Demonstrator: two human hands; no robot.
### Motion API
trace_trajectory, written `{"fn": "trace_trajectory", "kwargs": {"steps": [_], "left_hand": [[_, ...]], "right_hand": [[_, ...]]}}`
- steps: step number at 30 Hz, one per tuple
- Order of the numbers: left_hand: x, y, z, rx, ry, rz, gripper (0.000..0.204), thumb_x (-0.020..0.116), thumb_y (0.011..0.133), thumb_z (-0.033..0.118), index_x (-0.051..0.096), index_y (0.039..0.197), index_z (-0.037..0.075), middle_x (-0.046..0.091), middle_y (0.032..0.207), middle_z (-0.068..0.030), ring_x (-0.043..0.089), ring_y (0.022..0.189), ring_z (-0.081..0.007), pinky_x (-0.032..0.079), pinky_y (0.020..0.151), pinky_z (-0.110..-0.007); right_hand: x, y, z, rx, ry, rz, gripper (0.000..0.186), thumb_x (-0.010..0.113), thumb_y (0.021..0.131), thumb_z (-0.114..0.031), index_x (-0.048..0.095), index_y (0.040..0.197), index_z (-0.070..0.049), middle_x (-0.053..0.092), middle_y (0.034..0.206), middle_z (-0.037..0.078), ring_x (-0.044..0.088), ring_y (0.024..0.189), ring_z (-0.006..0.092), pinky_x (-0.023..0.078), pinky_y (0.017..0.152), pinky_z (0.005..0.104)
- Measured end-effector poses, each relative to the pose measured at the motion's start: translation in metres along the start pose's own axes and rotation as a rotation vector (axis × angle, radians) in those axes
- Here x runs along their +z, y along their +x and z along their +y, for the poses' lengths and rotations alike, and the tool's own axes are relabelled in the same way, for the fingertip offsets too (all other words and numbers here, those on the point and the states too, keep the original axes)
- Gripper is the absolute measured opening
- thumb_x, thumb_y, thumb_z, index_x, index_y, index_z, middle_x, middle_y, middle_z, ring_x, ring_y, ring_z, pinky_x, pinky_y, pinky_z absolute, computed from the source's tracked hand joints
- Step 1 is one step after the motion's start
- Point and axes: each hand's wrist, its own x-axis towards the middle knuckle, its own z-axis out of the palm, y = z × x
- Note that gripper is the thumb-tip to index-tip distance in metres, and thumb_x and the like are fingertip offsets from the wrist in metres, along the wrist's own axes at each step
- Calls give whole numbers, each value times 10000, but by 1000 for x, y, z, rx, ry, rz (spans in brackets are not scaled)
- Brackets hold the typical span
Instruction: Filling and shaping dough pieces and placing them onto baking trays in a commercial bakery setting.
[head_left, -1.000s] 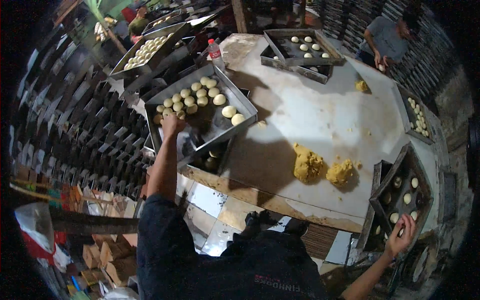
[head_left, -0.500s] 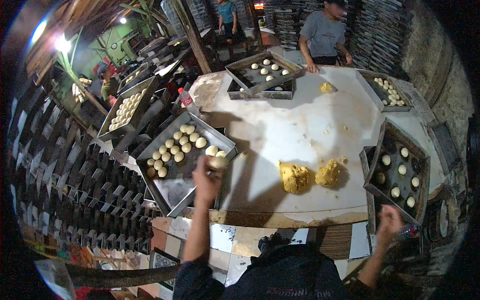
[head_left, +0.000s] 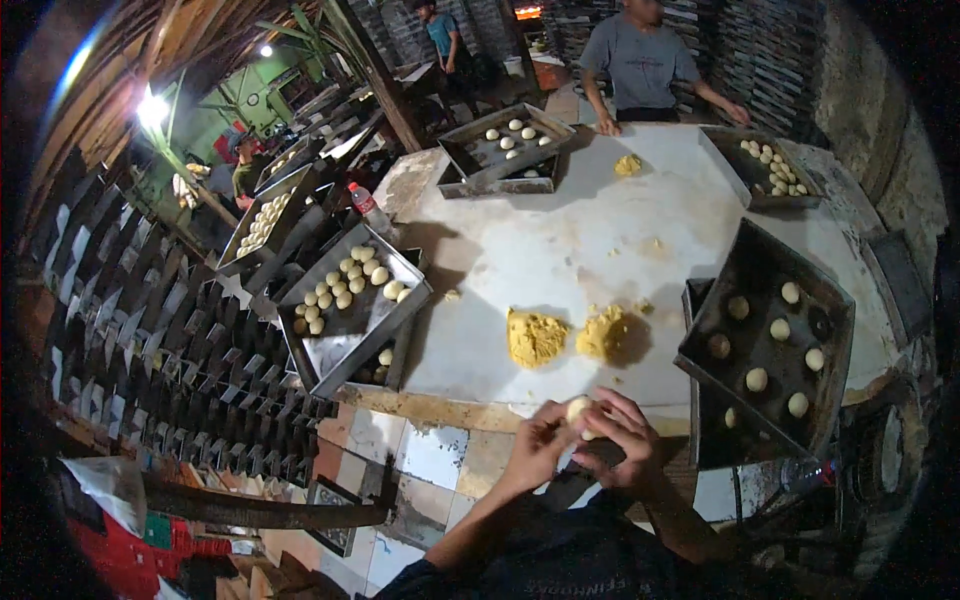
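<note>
Just off the table's near edge, my left hand (head_left: 537, 447) and my right hand (head_left: 622, 446) meet around a pale dough ball (head_left: 578, 409). The left fingers pinch it from one side, while the right fingers curl over its other side; parts of the ball are hidden behind them. Beyond my hands, two crumbly yellow mounds, a larger one (head_left: 535, 338) and a smaller one (head_left: 603, 333), lie on the white tabletop (head_left: 560, 240). To the left, a metal tray (head_left: 345, 372) holds several pale dough balls. On the right, a dark tray (head_left: 765, 405) carries spaced-out balls.
Stacked trays (head_left: 500, 180) and a small yellow lump (head_left: 627, 165) lie at the far side, where a person in grey (head_left: 640, 65) stands. Another tray (head_left: 715, 150) rests far right. A red-capped bottle (head_left: 365, 200) stands beside the left tray. Two other people are farther back.
My left hand has come from over the left tray to the middle, carrying a dough ball. My right hand has left the right tray and joined it. The view has shifted.
</note>
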Motion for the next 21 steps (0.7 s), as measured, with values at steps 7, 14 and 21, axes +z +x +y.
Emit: {"fn": "trace_trajectory", "kwargs": {"steps": [7, 14, 21], "left_hand": [[34, -47, 4, 447, 273, 57, 365, 569, 938, 112, 540, 1265, -47, 529, 1135, -134, 513, 1131, -222, 435, 933, -312], [-26, -103, 8, 303, 234, 196, 451, 507, 978, 336, 513, 1226, -41, 578, 1160, -174, 584, 1024, -209, 459, 890, -308], [-118, -175, -7, 3, -588, 574, 337, 553, 973, 245, 580, 1140, -47, 636, 1086, -115, 609, 999, -174, 479, 901, -322]], "right_hand": [[26, -27, -39, 232, 154, 241, 319, 552, 940, -206, 595, 1177, 2, 622, 1053, 145, 594, 996, 192, 466, 872, 312], [158, -34, -28, 157, 123, 347, 202, 509, 950, -142, 614, 1044, 4, 655, 936, 103, 614, 795, 174, 494, 716, 283], [233, 0, -50, 36, -16, 11, 323, 409, 990, -289, 599, 1070, -40, 524, 1002, 160, 503, 1031, 299, 406, 890, 395]]}}
